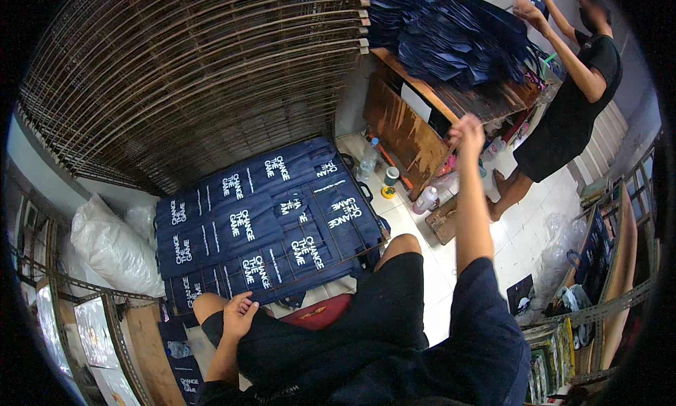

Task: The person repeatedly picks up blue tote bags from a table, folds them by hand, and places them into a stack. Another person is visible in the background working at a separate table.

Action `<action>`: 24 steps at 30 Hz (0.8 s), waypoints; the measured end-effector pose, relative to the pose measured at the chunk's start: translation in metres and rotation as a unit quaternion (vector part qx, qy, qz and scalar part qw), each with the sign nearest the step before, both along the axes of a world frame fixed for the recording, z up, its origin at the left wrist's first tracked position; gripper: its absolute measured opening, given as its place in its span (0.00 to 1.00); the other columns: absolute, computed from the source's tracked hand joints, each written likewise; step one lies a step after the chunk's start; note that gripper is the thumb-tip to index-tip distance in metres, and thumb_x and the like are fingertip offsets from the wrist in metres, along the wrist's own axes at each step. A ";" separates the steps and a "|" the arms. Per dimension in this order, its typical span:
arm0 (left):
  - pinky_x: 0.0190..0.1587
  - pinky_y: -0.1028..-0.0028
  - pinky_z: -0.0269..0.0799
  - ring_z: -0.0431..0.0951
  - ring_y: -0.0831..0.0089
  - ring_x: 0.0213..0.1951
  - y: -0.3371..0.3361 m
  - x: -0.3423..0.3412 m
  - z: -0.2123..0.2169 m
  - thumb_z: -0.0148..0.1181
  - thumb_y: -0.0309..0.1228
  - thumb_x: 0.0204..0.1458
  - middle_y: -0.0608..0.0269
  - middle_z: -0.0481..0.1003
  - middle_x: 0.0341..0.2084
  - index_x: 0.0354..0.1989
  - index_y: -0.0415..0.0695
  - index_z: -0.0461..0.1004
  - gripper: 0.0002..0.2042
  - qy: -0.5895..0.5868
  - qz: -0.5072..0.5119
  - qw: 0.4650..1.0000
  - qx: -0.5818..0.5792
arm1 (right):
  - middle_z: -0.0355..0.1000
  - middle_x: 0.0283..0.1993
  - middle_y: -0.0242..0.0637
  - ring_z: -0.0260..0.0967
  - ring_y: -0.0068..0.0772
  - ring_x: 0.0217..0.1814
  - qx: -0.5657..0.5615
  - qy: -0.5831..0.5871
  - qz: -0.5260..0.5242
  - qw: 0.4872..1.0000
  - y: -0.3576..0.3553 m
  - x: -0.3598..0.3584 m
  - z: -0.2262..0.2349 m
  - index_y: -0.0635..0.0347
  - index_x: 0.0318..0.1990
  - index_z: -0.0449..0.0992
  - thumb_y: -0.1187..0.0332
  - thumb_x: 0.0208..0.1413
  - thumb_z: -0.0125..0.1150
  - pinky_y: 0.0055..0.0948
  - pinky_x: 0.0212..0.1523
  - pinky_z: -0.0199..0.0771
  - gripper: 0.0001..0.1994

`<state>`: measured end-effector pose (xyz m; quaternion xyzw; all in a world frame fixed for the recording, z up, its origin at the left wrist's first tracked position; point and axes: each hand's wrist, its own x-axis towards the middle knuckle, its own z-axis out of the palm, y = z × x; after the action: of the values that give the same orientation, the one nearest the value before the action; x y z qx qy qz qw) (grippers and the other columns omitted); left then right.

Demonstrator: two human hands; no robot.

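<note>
My left hand (241, 314) is over my left thigh, its fingers loosely bent and apart, with nothing in it. Just beyond it lie navy fabric pieces with white printing (239, 223), spread in rows on a wire rack tier low in front of me. My right arm stretches forward and to the right. At its end my right hand (467, 133) is raised near the front edge of a wooden table (440, 103). Motion smears its fingers, and whether it holds anything cannot be made out.
Many wire tiers of a drying rack (197, 75) tilt up above the fabric. Navy pieces (458, 36) are heaped on the table. A person in black (574, 103) stands at the right, arms raised. Bottles (424, 200) and a yellow-lidded tub (388, 192) stand on the floor. A plastic-wrapped bundle (113, 244) lies left.
</note>
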<state>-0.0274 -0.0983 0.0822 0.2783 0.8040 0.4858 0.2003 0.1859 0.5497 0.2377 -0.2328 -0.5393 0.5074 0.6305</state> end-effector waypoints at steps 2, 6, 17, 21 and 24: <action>0.27 0.82 0.67 0.68 0.82 0.23 0.000 0.004 0.001 0.67 0.27 0.45 0.65 0.72 0.24 0.43 0.37 0.74 0.16 0.013 0.012 1.000 -0.009 | 0.71 0.30 0.33 0.67 0.22 0.22 -0.039 0.003 -0.053 0.998 0.024 0.008 0.068 0.56 0.47 0.67 0.57 0.55 0.59 0.19 0.19 0.64 0.17; 0.27 0.80 0.67 0.69 0.79 0.24 0.011 0.006 -0.009 0.67 0.29 0.44 0.64 0.71 0.24 0.43 0.38 0.75 0.16 0.025 0.039 0.998 -0.034 | 0.73 0.39 0.43 0.73 0.31 0.30 -0.076 -0.014 -0.104 0.992 0.063 0.013 0.167 0.50 0.62 0.51 0.48 0.54 0.58 0.27 0.24 0.72 0.34; 0.27 0.78 0.68 0.70 0.76 0.23 0.025 0.014 -0.007 0.69 0.29 0.41 0.63 0.72 0.24 0.41 0.41 0.76 0.17 0.084 0.046 0.995 -0.041 | 0.68 0.48 0.50 0.71 0.44 0.46 -0.132 0.099 -0.055 0.985 0.173 -0.021 0.198 0.66 0.45 0.73 0.72 0.46 0.68 0.37 0.43 0.79 0.18; 0.27 0.77 0.69 0.71 0.76 0.24 0.028 0.014 0.001 0.69 0.28 0.41 0.63 0.72 0.24 0.41 0.41 0.76 0.17 0.104 0.033 0.993 -0.052 | 0.74 0.37 0.37 0.72 0.29 0.37 0.003 0.065 -0.196 0.978 0.165 -0.010 0.214 0.63 0.33 0.79 0.77 0.47 0.64 0.28 0.40 0.77 0.05; 0.28 0.78 0.70 0.72 0.78 0.25 0.034 0.012 0.003 0.68 0.28 0.42 0.63 0.73 0.25 0.42 0.41 0.75 0.17 0.095 0.019 0.995 -0.035 | 0.75 0.37 0.35 0.71 0.24 0.38 0.142 0.059 -0.199 0.968 0.143 0.014 0.260 0.64 0.35 0.79 0.74 0.50 0.61 0.24 0.40 0.73 0.06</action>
<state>-0.0154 -0.0642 0.0850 0.3003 0.8413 0.4322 0.1237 0.1999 0.6928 0.4977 -0.2130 -0.5103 0.3029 0.7762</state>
